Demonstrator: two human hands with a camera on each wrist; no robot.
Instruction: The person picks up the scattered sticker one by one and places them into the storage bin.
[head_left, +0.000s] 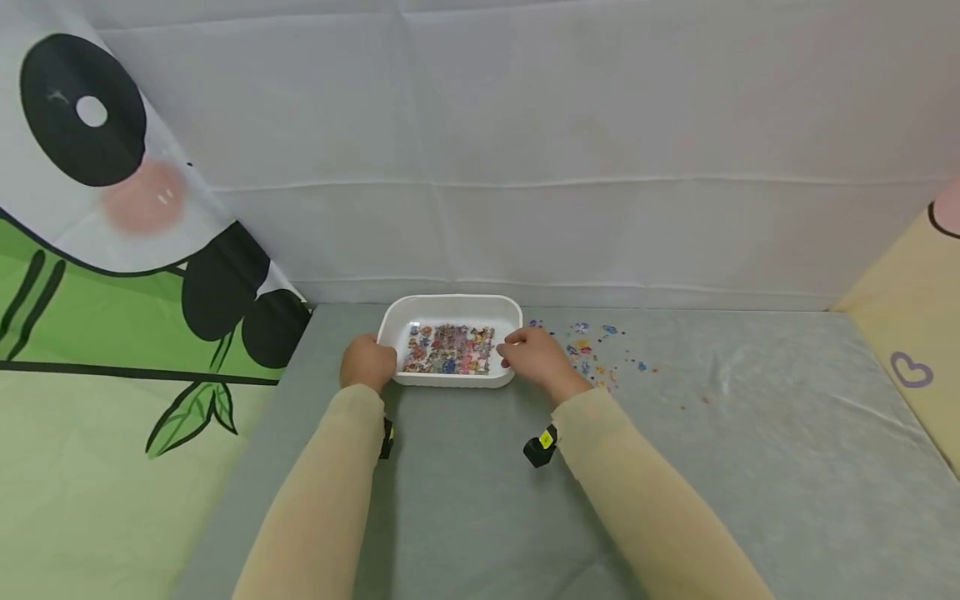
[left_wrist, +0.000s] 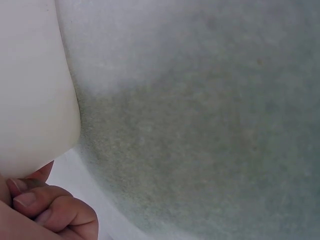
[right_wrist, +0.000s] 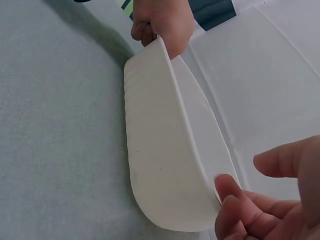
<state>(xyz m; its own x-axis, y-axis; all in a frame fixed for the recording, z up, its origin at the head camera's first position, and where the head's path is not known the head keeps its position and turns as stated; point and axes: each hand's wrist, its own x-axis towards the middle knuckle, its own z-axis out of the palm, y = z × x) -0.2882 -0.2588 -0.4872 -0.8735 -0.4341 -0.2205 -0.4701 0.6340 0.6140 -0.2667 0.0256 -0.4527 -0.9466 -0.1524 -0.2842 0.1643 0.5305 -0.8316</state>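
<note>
White tray (head_left: 454, 381) lay lengthwise between left fingers (left_wrist: 75, 212), gripping its end, and right fingers (right_wrist: 252, 212), unclosed at opposite rim, thumb (right_wrist: 280, 159) apart.

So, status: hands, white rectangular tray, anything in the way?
Left hand grips white rectangular plastic-looking tray; right hand at its right rim, thumb off. Tiny multicoloured pieces inside, others scattered beside it. No obvious obstruction.

Prob. a makeshift booth, w/ cartoon-print panel (head_left: 112, 308), white fabric backdrop (head_left: 525, 125) & grey cloth-covered tbl (head_left: 465, 483).
</note>
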